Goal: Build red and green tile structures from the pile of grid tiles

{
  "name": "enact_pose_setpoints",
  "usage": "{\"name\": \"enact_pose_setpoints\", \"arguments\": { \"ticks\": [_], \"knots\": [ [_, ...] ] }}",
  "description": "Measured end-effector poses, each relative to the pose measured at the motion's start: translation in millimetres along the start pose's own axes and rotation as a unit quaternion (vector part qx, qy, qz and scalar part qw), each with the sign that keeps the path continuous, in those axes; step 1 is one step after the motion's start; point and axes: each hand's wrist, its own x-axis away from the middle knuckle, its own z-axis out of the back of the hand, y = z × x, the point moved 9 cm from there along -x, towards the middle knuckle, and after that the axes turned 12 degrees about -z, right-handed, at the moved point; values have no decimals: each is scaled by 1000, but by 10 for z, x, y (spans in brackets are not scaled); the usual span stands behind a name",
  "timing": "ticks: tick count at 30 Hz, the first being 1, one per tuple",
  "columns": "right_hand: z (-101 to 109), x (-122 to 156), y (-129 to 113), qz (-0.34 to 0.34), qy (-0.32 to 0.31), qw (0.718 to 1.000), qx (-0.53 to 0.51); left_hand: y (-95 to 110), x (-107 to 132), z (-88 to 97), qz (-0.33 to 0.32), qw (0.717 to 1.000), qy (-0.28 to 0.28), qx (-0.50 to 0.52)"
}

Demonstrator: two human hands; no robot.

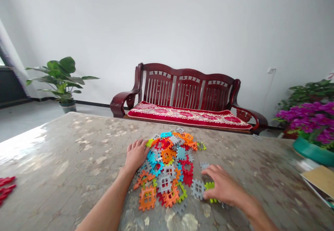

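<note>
Closest to my camera, bare forearms [106, 199] reach over the patterned tabletop [86, 168], the right hand [224, 186] poised with thumb and fingers parted over a lime-green notched tile [209, 185], beside a grey window-frame tile [198, 189]. Farther in, the left hand [136, 153] flanks the multicoloured heap of interlocking tiles [167, 156], though I can't tell whether its fingers grip the yellow-green tile [149, 143] there. I judge the step as picking through loose tiles, calling next for a pinch on one edge; beyond stands a carved wooden bench [188, 88].
</note>
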Motion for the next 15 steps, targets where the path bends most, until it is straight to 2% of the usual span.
{"name": "enact_pose_setpoints", "arguments": {
  "ticks": [3,7,11,15],
  "knots": [
    [-110,149,-113,-1,30,999,-9,0,-1,0,-1,1000,0,2],
    [-129,171,-199,-3,78,996,-31,-10,-5,-15,-2,1000,0,4],
    [-83,88,-197,-17,97,993,-59,-27,-10,-25,0,1000,3,5],
    [-61,-107,-63,-32,107,983,-148,-25,-10,-26,0,1000,-1,2]
  ]
}}
